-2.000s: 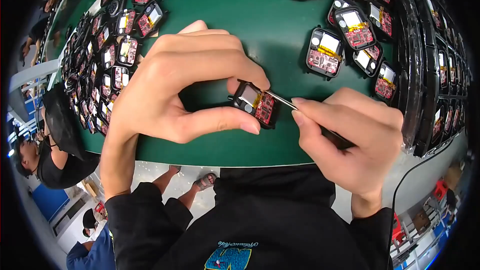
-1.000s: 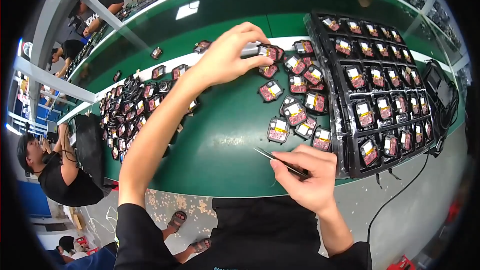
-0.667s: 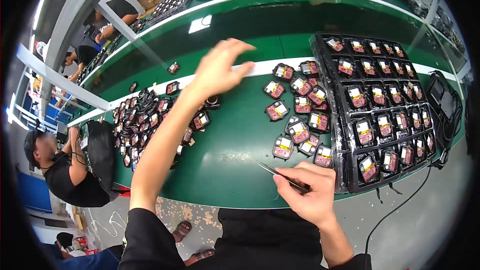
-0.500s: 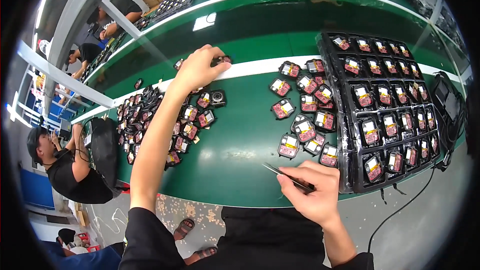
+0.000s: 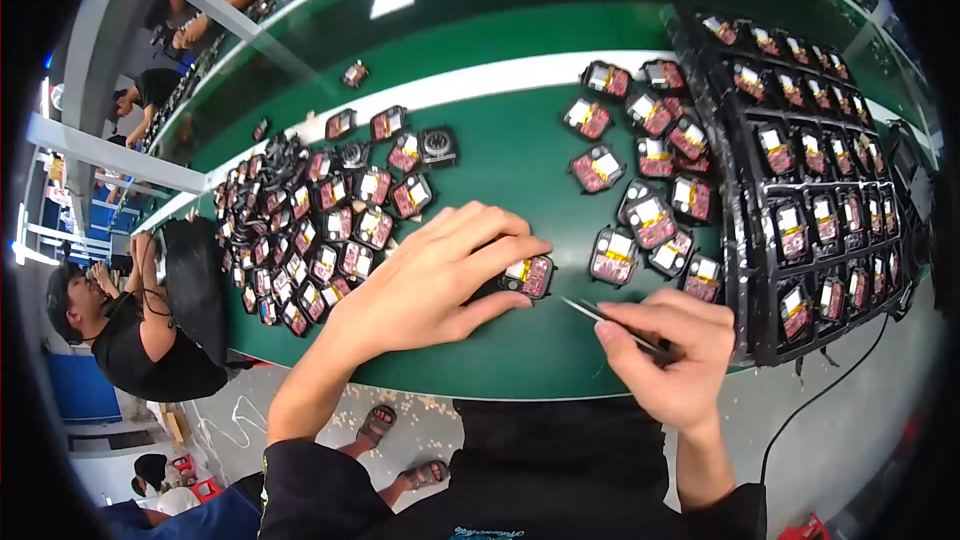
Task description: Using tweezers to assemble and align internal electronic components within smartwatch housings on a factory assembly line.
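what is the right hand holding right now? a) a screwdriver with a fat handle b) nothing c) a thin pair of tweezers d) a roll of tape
c) the right hand pinches a thin pair of tweezers whose tips point left toward the small module that the left hand holds down on the green table.

Black-cased red-and-yellow module [image 5: 528, 276], green table [image 5: 500, 155] with a white stripe [image 5: 480, 85], black tray [image 5: 800, 190].

Single head-worn fisheye view, steeply down, close over the green worktable [image 5: 520, 350].
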{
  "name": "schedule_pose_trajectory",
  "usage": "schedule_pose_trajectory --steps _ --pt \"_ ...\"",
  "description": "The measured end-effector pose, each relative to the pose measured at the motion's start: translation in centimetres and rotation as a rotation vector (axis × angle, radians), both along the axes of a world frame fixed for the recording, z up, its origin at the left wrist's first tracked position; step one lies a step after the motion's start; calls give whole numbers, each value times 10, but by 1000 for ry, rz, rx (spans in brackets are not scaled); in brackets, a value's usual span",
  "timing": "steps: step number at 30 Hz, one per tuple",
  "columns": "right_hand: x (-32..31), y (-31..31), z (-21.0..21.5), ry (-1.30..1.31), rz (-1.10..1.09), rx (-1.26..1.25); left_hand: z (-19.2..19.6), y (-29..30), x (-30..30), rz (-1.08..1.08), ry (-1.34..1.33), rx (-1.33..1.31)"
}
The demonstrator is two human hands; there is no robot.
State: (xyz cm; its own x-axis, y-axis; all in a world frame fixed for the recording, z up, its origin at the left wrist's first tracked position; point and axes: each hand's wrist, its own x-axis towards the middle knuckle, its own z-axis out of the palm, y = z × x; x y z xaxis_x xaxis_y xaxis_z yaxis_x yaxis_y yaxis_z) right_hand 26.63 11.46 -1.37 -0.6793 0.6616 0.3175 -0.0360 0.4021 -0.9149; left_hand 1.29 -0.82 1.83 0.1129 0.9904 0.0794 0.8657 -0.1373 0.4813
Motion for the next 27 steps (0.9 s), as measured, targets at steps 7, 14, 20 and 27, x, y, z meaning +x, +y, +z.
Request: schedule_pose_trajectory --steps 7,14,20,27 --pt "-3 1 2 -50 7 25 -11 -9 -6 54 -73 101" --pt "-4 1 -1 -63 16 91 -13 -12 2 -17 -203 38" --pt "-11 -2 -2 -152 62 124 -18 -8 -1 -38 -208 42" --pt "-15 -2 -5 -187 57 102 -20 -5 -1 -51 -213 45"
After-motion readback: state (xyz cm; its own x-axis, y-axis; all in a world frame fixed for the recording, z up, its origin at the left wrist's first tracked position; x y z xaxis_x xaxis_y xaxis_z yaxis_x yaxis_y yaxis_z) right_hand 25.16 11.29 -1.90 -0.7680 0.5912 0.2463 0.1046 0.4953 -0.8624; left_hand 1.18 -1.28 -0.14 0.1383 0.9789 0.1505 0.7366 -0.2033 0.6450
